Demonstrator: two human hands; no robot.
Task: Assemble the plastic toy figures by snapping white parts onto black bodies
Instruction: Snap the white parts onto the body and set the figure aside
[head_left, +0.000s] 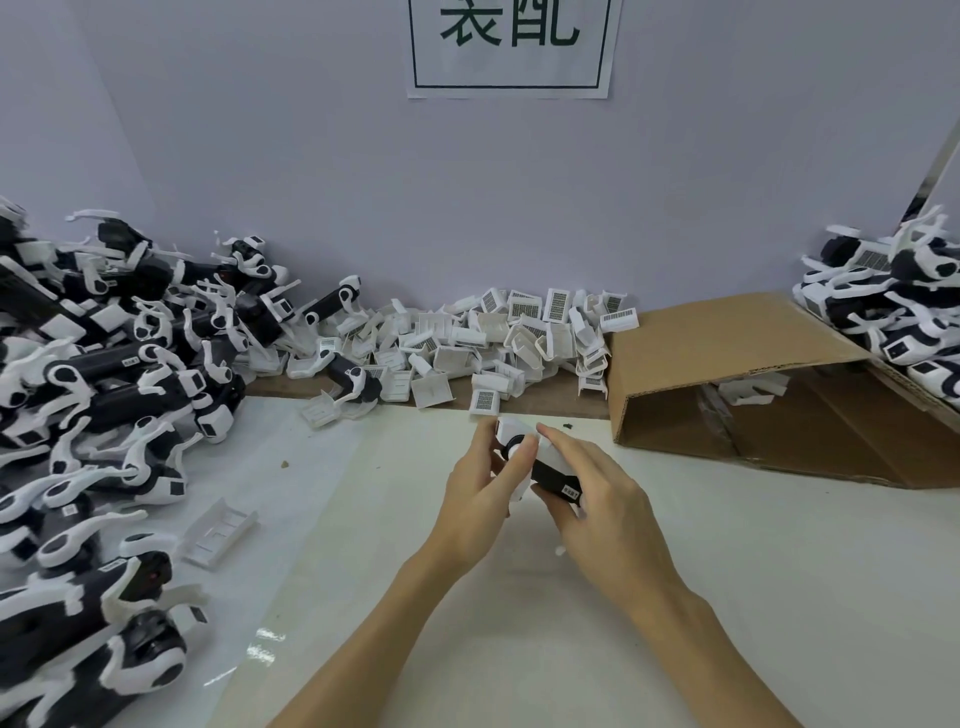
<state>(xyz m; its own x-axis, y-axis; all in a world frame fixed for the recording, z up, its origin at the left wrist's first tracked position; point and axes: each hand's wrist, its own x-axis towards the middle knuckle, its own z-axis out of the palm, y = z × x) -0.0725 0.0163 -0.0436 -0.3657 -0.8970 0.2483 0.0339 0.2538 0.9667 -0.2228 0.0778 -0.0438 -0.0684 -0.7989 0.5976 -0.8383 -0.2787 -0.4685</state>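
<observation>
Both hands, left hand (480, 486) and right hand (597, 488), gripping one black-and-white toy figure (540, 462), seemingly mid-assembly.

My two bare arms reach forward and my hands meet in the middle, close together. My left hand (475, 480) has its fingers curled, with my thumb up near the top of the toy figure (540, 460) I hold. My right hand (592, 488) wraps around it from the other side.
</observation>
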